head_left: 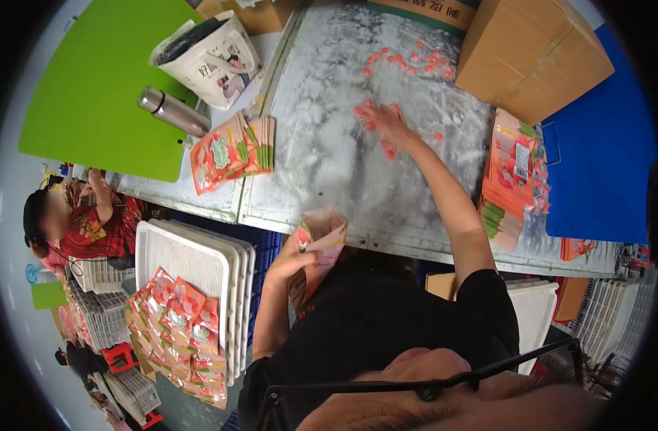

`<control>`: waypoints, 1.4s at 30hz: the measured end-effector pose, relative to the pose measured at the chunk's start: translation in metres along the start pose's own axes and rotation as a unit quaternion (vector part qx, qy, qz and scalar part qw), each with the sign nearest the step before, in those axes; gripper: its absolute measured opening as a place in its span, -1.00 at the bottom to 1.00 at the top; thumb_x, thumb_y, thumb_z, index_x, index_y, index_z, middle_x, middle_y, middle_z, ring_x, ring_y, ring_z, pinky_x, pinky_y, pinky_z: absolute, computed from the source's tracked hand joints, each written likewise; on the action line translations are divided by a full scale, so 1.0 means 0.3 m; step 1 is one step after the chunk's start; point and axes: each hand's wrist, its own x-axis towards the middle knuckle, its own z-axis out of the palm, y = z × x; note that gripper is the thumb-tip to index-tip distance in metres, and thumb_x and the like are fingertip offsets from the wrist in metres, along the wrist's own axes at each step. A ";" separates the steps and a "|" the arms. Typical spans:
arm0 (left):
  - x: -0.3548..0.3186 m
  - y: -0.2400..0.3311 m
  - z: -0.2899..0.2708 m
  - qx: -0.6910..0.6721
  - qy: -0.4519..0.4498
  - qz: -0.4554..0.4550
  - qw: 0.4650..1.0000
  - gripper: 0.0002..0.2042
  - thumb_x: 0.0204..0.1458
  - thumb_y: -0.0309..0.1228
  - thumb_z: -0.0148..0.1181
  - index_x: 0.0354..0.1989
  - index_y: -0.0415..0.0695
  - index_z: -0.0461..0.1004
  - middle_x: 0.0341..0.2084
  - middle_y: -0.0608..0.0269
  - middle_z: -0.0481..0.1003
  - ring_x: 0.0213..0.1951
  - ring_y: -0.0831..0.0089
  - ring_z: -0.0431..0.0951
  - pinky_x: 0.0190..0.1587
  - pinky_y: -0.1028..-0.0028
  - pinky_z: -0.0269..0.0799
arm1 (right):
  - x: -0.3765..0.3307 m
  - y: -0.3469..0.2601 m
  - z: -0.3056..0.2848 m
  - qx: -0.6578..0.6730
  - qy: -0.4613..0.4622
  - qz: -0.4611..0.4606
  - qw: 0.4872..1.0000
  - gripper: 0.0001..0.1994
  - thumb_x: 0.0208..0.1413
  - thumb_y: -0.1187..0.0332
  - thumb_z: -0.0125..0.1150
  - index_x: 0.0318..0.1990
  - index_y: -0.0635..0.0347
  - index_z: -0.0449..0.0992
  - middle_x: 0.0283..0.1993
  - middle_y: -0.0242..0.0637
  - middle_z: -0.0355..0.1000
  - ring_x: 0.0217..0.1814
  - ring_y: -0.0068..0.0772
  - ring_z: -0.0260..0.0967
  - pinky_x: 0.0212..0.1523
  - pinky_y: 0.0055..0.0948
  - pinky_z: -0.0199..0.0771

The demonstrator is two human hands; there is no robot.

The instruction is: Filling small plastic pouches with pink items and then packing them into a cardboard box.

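Observation:
In my left hand (pixel 289 267) is an open pink-and-red pouch (pixel 327 241), gripped just in front of the table's near edge with its mouth facing up. What lies inside the pouch cannot be made out. My right arm stretches across the metal tabletop (pixel 307 144). Palm down, my right hand (pixel 394 126) has its fingers spread over several small red wrapped pieces (pixel 388 151). A few of these pieces show around the fingertips. Farther back lies a looser scatter of the same red pieces (pixel 408 61).
Stacked flat pouches lie at left (pixel 228 152) and right (pixel 512 169). A steel thermos (pixel 174 111) and white bag (pixel 214 61) stand at back left, a cardboard box (pixel 534 57) at back right. Filled pouches (pixel 174 316) rest on white trays (pixel 192 248). Another person (pixel 92 223) works at left.

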 end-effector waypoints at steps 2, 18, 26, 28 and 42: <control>-0.015 -0.018 -0.014 0.044 0.027 0.000 0.999 -0.10 -0.21 -0.46 0.27 0.47 -0.29 0.15 0.35 0.14 0.33 0.41 0.30 0.25 0.47 0.30 0.03 | -0.090 -0.074 -0.017 0.257 -0.018 0.040 0.965 -0.26 0.36 -0.35 -0.27 0.56 -0.25 0.13 0.67 -0.30 -0.08 0.69 0.01 -0.18 0.60 0.13 -0.28; -0.078 -0.043 -0.023 0.091 0.066 -0.001 0.994 -0.12 -0.21 -0.54 0.25 0.46 -0.27 0.15 0.30 0.18 0.34 0.36 0.36 0.24 0.44 0.37 0.01 | -0.424 -0.042 0.166 -0.300 0.155 -0.137 0.931 -0.14 0.17 -0.29 0.20 0.56 -0.22 0.14 0.66 -0.09 -0.13 0.69 0.20 -0.29 0.60 0.28 -0.41; -0.083 -0.032 -0.018 0.095 0.065 0.001 0.993 -0.11 -0.20 -0.56 0.23 0.47 -0.27 0.13 0.29 0.19 0.34 0.35 0.38 0.25 0.43 0.38 0.03 | -0.404 -0.041 0.193 -0.251 0.115 -0.132 0.952 -0.17 0.17 -0.28 0.19 0.54 -0.18 0.19 0.60 -0.37 0.10 0.65 0.17 -0.17 0.59 0.29 -0.36; -0.084 -0.033 -0.021 0.089 0.063 0.013 0.994 -0.11 -0.20 -0.56 0.22 0.47 -0.27 0.13 0.29 0.19 0.34 0.34 0.38 0.25 0.43 0.39 0.05 | -0.453 -0.047 0.203 -0.223 0.096 -0.126 0.962 -0.28 0.28 -0.21 0.09 0.51 -0.11 0.24 0.58 -0.35 0.14 0.65 0.15 -0.16 0.60 0.21 -0.32; -0.092 -0.048 -0.034 0.075 0.064 0.020 0.995 -0.12 -0.18 -0.60 0.24 0.47 -0.25 0.13 0.28 0.20 0.34 0.34 0.39 0.25 0.43 0.39 0.04 | -0.620 0.115 0.091 0.220 0.129 -0.052 0.966 -0.45 0.54 0.09 -0.42 0.31 0.06 0.52 0.54 -0.23 0.17 0.63 -0.07 -0.08 0.60 -0.19 -0.12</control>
